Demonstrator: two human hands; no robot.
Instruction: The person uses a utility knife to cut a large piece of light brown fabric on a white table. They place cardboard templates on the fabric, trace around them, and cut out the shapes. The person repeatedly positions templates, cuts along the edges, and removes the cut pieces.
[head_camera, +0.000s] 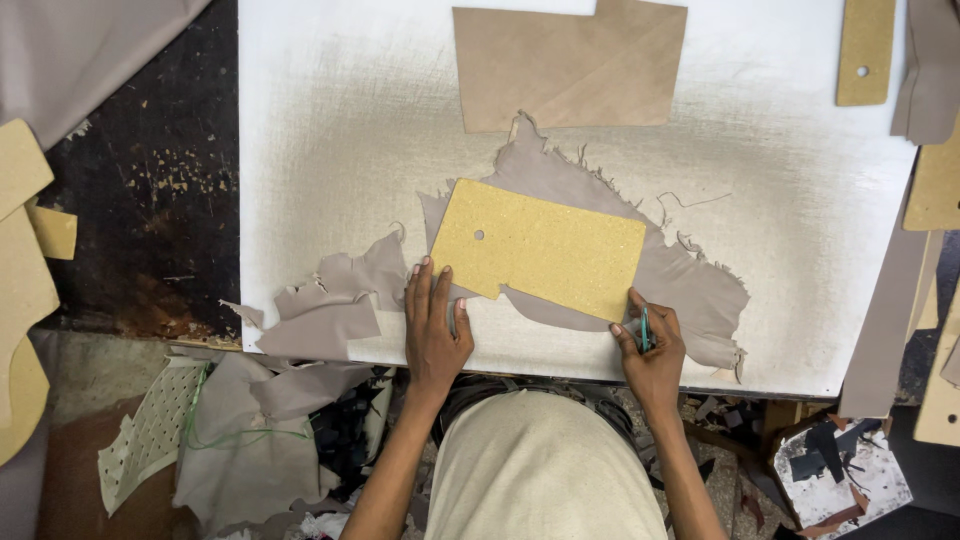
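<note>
While the yellow template (538, 248) is pinned flat on the grey leather piece (690, 285), it is seen near the middle of the white worktop (300, 150), tilted so that its long edge runs from ten o'clock to four o'clock. A small round hole is punched near its ten o'clock end, and a notch is cut from its lower edge. It is judged to be stiff, light board with a grainy face, unlikely to slide once pressed; it would best be taken by an outer edge or corner. The leather beneath is judged soft, thin and limp, with ragged, fraying edges, so it would be better held flat than lifted by one corner.

The left hand (433, 325) is laid flat with fingers spread, pressing at the template's seven o'clock corner. The right hand (650, 345) is closed around a slim green-handled tool (644, 328), whose tip is set against the template's five o'clock corner.

Grey offcuts (335, 310) are lying at nine o'clock of the left hand. A tan cardboard pattern (570, 65) is placed at twelve o'clock, with faint diagonal creases. A narrow yellow strip (865, 50) with a hole is found at two o'clock. Perforated pale sheet and scraps (150, 435) are heaped below the worktop at eight o'clock. No packages, labels or signs can be made out.
</note>
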